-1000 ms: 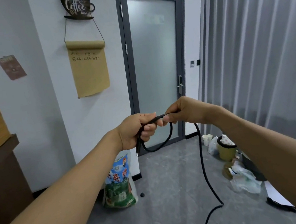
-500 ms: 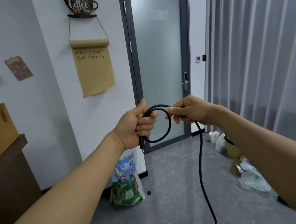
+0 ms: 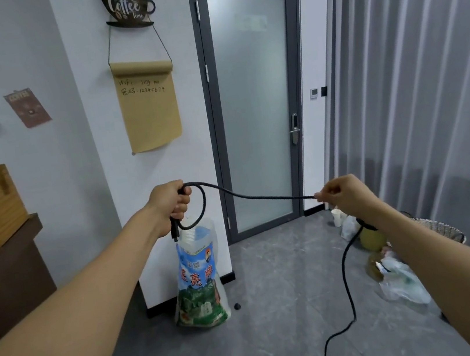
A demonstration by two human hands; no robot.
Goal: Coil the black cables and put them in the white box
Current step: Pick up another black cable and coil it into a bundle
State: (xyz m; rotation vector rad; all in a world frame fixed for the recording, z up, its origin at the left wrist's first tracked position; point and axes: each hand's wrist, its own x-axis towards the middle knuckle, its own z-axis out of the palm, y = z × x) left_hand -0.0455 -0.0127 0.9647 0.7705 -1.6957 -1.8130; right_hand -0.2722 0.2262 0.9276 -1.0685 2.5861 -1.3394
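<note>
My left hand [image 3: 171,205] grips one small loop of a black cable [image 3: 248,196] at chest height, and the cable's plug end hangs just below the fist. From the loop the cable runs right to my right hand [image 3: 343,195], which pinches it between thumb and fingers. Past that hand the cable passes behind my right forearm, drops to the grey floor and trails off the bottom edge. No white box is in view.
A printed plastic bag [image 3: 198,277] stands against the white wall pillar. A grey glass door [image 3: 256,104] is ahead, grey curtains [image 3: 427,88] at right. Bags, cups and a bin [image 3: 370,236] crowd the right floor. A dark cabinet [image 3: 6,288] with a wooden box stands left.
My hands have moved apart: the right hand slid along the cable to the right and lower, stretching a length between the hands. The left hand keeps the loop.
</note>
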